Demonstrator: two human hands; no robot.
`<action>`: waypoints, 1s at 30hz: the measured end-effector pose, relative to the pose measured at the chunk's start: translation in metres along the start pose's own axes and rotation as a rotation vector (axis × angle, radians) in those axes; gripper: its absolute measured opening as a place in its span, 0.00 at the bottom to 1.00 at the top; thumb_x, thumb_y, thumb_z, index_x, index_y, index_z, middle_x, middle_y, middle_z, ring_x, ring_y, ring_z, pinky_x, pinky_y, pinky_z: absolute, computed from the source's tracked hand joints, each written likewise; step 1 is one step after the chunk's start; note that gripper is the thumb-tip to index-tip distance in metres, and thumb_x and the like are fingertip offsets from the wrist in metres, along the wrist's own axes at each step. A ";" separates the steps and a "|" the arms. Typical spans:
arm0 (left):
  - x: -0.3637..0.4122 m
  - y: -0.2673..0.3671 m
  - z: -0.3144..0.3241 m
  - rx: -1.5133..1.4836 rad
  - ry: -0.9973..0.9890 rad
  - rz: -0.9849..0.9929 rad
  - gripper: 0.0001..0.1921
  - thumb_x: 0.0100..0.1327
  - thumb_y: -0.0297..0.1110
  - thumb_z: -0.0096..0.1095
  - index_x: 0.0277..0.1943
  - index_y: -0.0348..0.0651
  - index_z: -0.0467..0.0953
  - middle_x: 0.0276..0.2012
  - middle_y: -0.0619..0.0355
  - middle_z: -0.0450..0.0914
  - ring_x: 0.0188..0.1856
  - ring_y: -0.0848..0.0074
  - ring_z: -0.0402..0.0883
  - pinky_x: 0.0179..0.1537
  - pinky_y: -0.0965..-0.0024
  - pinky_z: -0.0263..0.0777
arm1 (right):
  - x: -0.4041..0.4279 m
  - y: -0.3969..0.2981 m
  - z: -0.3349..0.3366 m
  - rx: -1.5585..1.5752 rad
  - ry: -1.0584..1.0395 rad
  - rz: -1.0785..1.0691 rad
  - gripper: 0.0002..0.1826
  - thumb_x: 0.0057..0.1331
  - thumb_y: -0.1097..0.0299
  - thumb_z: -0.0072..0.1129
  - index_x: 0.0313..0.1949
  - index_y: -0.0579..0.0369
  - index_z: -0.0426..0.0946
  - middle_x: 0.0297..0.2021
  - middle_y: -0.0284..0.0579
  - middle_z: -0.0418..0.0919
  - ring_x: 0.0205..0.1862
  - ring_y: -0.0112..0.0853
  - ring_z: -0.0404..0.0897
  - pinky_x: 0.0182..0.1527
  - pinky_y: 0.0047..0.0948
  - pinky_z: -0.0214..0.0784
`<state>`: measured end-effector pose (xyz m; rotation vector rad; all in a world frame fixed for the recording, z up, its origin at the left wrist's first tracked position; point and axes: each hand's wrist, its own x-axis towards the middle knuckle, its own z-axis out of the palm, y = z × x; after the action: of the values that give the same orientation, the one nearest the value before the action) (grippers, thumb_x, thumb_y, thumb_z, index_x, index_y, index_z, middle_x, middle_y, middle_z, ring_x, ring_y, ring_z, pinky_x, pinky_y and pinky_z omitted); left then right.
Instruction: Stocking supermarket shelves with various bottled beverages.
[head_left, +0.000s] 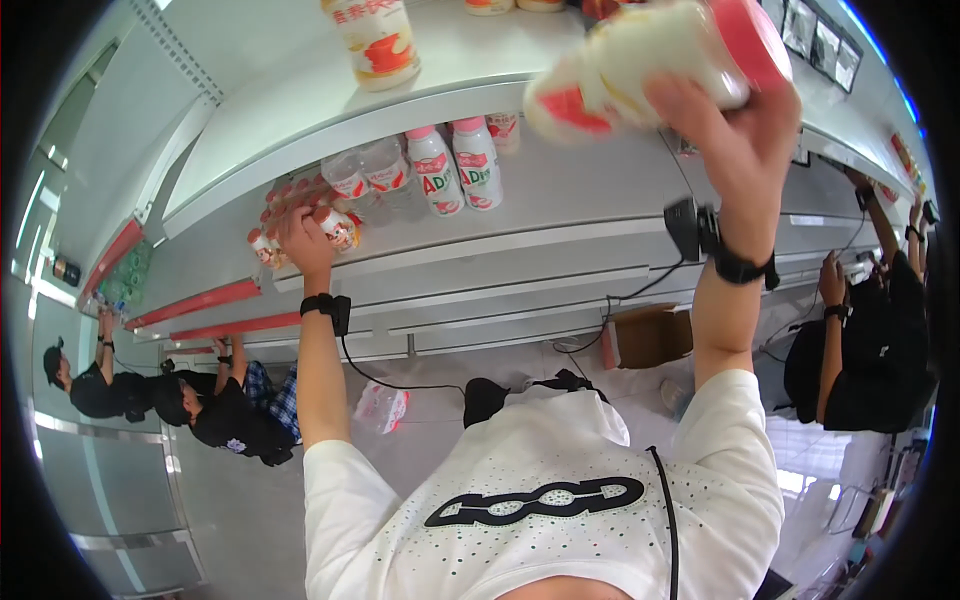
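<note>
My right hand (731, 142) is closed around a large white plastic drink bottle (645, 67) with a pink cap, raised and tilted near the upper shelf; the bottle is blurred. On the lower shelf my left hand (304, 240) touches the small drink bottles (339, 229) with red caps at the left; whether it grips one is hidden. To its right stand clear plastic bottles (386, 176) and two white bottles (474, 165) with pink caps. A further bottle (504, 131) is partly hidden behind the upper shelf's edge. One large bottle (379, 45) stands on the upper shelf.
The upper shelf's front edge (300, 131) runs above the lower shelf. On the floor lie an open cardboard box (649, 336) and a plastic-wrapped pack (381, 407). Cables hang from both wrist devices. Other people stand at the left (232, 412) and at the right (877, 337).
</note>
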<state>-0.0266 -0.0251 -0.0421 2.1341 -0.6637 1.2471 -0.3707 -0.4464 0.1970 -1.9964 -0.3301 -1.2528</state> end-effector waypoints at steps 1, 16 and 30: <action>-0.001 0.001 0.000 -0.010 0.013 0.015 0.09 0.65 0.28 0.51 0.39 0.39 0.80 0.38 0.48 0.83 0.44 0.51 0.78 0.52 0.52 0.68 | -0.012 -0.008 0.002 0.047 -0.006 -0.008 0.27 0.58 0.73 0.72 0.56 0.67 0.76 0.52 0.50 0.83 0.48 0.32 0.84 0.50 0.33 0.78; -0.003 0.001 -0.005 -0.026 0.020 -0.003 0.09 0.65 0.27 0.52 0.39 0.37 0.80 0.38 0.46 0.83 0.42 0.49 0.79 0.50 0.52 0.69 | -0.093 0.162 0.132 -0.007 0.044 0.370 0.31 0.54 0.54 0.76 0.53 0.60 0.80 0.39 0.52 0.87 0.39 0.42 0.87 0.44 0.36 0.79; -0.002 -0.002 -0.005 -0.026 0.020 0.004 0.09 0.64 0.27 0.52 0.40 0.36 0.80 0.37 0.44 0.83 0.42 0.48 0.79 0.48 0.53 0.70 | -0.116 0.221 0.164 -0.128 -0.299 0.650 0.36 0.48 0.55 0.80 0.53 0.59 0.77 0.44 0.53 0.86 0.46 0.48 0.85 0.49 0.40 0.77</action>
<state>-0.0296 -0.0200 -0.0425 2.0976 -0.6722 1.2528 -0.1939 -0.4644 -0.0427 -2.1492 0.2578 -0.5790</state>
